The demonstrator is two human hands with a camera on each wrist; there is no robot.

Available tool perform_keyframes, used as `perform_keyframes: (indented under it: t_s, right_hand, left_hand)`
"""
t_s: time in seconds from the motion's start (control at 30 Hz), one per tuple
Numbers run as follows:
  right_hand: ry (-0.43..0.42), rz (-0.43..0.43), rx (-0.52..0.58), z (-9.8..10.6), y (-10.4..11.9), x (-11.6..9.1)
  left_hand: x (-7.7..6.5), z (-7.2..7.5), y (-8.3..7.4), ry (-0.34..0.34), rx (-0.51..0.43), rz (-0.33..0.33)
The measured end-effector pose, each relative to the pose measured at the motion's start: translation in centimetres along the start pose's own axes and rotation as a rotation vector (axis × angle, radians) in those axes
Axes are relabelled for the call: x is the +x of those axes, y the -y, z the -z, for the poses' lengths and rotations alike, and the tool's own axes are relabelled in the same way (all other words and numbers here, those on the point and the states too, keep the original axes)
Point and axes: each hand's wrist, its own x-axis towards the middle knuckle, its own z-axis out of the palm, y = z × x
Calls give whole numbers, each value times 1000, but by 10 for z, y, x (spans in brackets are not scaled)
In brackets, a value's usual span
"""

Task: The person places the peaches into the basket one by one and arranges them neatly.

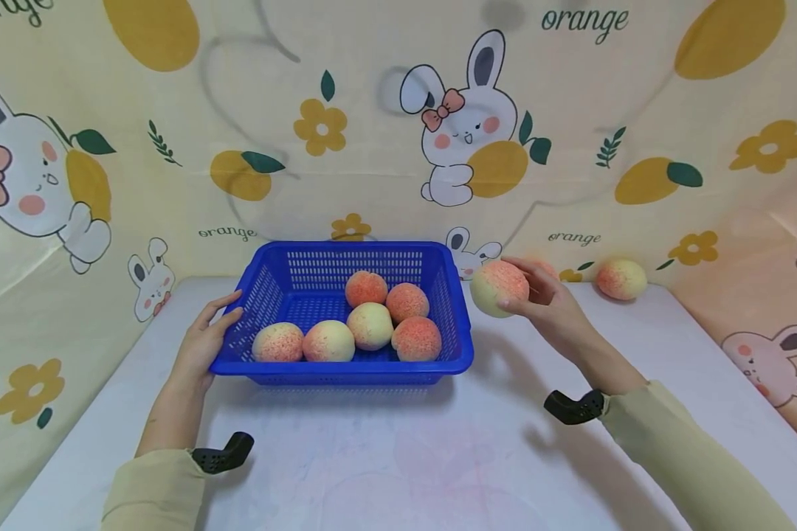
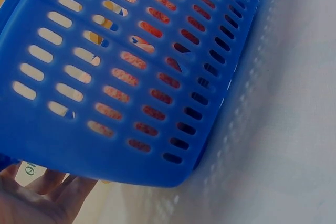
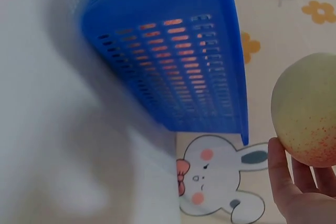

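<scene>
A blue plastic basket (image 1: 345, 374) with slotted sides stands on the table and holds several peaches (image 1: 416, 339), some red, others pale yellow with red speckles. My left hand (image 1: 199, 341) grips the basket's left rim, its fingers lapping over the edge. Beyond the opposite side, my right hand (image 1: 550, 301) holds a yellow-and-red peach (image 1: 494, 287) up off the table, level with the basket's rim. In the right wrist view this peach (image 3: 310, 111) is between the fingers, apart from the basket wall (image 3: 168, 56).
Another peach (image 1: 621, 279) lies at the table's back right. One more peach (image 1: 546, 268) is mostly hidden behind my right hand. A patterned cloth (image 1: 372, 199) with rabbits and oranges hangs along the back of the white table (image 1: 372, 457).
</scene>
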Motion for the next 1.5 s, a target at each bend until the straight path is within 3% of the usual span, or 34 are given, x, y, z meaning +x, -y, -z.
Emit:
perform_keyframes:
  t_s: [0.13, 0.47, 0.67, 0.97, 1.27, 1.5]
  right_hand:
    - [14, 6, -3, -7, 2, 8]
    - [16, -99, -101, -24, 7, 28]
    - [38, -113, -150, -35, 14, 39]
    - [99, -84, -135, -61, 26, 58]
    - [122, -65, -240, -86, 38, 77]
    - [152, -44, -195, -103, 42, 89]
  left_hand:
    - [2, 1, 2, -17, 17, -1]
    - [3, 0, -1, -4, 9, -7]
    - [4, 0, -2, -8, 11, -2]
    - [4, 0, -2, -9, 14, 0]
    - [3, 0, -1, -7, 5, 17]
    - [4, 1, 0, -3, -3, 8]
